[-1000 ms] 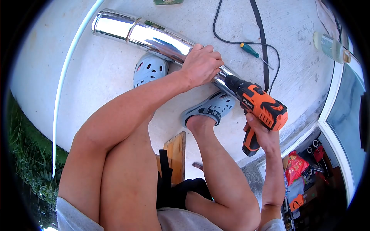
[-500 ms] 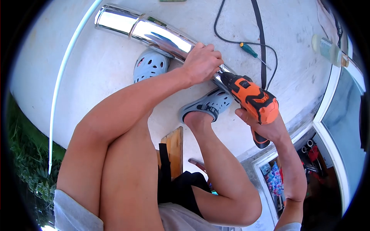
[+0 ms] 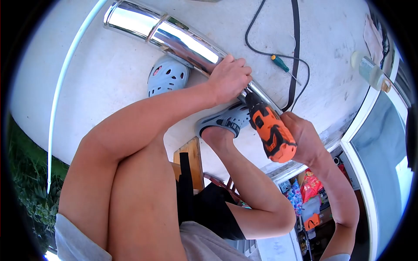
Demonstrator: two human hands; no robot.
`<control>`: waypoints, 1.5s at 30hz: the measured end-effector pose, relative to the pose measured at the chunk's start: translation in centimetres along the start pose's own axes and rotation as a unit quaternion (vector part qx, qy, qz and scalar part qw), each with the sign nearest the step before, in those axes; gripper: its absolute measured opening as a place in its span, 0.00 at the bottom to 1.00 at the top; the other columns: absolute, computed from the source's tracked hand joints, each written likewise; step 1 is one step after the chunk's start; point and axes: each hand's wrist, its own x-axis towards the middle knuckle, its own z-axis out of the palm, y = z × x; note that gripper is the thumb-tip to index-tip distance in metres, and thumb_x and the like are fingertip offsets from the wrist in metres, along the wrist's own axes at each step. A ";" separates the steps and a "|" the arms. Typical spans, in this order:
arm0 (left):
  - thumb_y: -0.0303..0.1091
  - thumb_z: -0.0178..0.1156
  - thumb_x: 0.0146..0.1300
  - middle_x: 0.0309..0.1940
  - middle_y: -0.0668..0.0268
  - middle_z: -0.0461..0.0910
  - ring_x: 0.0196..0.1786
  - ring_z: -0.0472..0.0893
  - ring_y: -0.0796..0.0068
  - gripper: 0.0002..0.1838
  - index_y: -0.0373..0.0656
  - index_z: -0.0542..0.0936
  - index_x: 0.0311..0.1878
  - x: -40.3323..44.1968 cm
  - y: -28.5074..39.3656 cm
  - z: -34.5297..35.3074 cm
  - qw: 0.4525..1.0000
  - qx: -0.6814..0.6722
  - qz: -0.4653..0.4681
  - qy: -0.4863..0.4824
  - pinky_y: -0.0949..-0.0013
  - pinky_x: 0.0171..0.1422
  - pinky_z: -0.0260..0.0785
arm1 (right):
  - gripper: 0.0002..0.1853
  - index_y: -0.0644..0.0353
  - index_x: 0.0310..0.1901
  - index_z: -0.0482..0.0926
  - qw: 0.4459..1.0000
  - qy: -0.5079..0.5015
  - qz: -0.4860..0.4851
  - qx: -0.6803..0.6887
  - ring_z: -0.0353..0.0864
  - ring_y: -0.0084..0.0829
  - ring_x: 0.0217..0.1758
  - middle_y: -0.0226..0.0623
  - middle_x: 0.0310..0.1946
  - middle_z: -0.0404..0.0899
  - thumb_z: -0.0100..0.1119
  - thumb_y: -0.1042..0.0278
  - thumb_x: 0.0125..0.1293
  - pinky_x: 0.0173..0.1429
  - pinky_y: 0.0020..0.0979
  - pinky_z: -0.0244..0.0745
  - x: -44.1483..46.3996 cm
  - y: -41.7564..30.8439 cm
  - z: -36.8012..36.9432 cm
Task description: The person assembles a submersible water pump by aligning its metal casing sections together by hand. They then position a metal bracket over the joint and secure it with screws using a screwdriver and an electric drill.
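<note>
A shiny metal pipe (image 3: 183, 41) with a raised band lies aslant on the pale floor, between and in front of my feet. My left hand (image 3: 230, 79) is wrapped over the pipe, its fingers curled near the drill's tip. My right hand (image 3: 301, 138) grips an orange and black cordless drill (image 3: 275, 138), whose handle is mostly hidden by the hand and the drill body. The drill's nose points up and left at the pipe beside my left fingers. What sits in the chuck is too hidden to make out.
A green-handled screwdriver (image 3: 280, 64) lies beyond the drill, near a black cable (image 3: 257, 45) and a dark strap (image 3: 296, 39). A clear bottle (image 3: 370, 71) lies by the doorway at right. A white hose (image 3: 65, 82) curves along the left. Grey clogs (image 3: 169, 78) are on my feet.
My right hand has swung the drill's rear end downward and left, so the drill now stands steeper. My left hand has stayed on the pipe. The view has shifted slightly.
</note>
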 end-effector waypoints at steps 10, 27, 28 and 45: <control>0.32 0.69 0.54 0.39 0.76 0.82 0.51 0.76 0.73 0.10 0.50 0.87 0.41 0.3 0.0 -0.1 1.000 -0.010 0.004 -0.001 0.65 0.54 0.63 | 0.14 0.63 0.46 0.81 0.949 0.157 0.044 0.269 0.86 0.36 0.34 0.37 0.34 0.86 0.71 0.73 0.59 0.42 0.35 0.82 -1.1 -1.1 4.4; 0.30 0.63 0.57 0.39 0.74 0.83 0.53 0.78 0.71 0.07 0.49 0.88 0.37 0.5 -0.2 -0.8 1.000 -0.021 0.012 -0.005 0.63 0.55 0.64 | 0.15 0.63 0.46 0.81 0.954 0.164 -0.003 0.251 0.85 0.40 0.30 0.37 0.30 0.85 0.68 0.76 0.56 0.39 0.37 0.82 -0.7 -0.7 4.2; 0.28 0.63 0.58 0.44 0.76 0.85 0.52 0.77 0.72 0.10 0.48 0.89 0.43 0.6 -0.2 -0.9 0.999 -0.029 0.002 -0.033 0.64 0.55 0.64 | 0.15 0.63 0.46 0.81 0.954 0.166 -0.002 0.251 0.85 0.40 0.30 0.37 0.30 0.85 0.68 0.76 0.56 0.39 0.37 0.82 -0.9 -0.4 4.2; 0.29 0.64 0.60 0.49 0.78 0.87 0.51 0.78 0.72 0.13 0.48 0.89 0.48 0.6 -0.8 -0.5 0.999 -0.020 0.016 -0.034 0.62 0.54 0.64 | 0.25 0.62 0.36 0.76 0.990 0.089 0.047 0.093 0.85 0.50 0.36 0.44 0.32 0.79 0.78 0.55 0.46 0.41 0.44 0.82 -0.5 0.2 5.1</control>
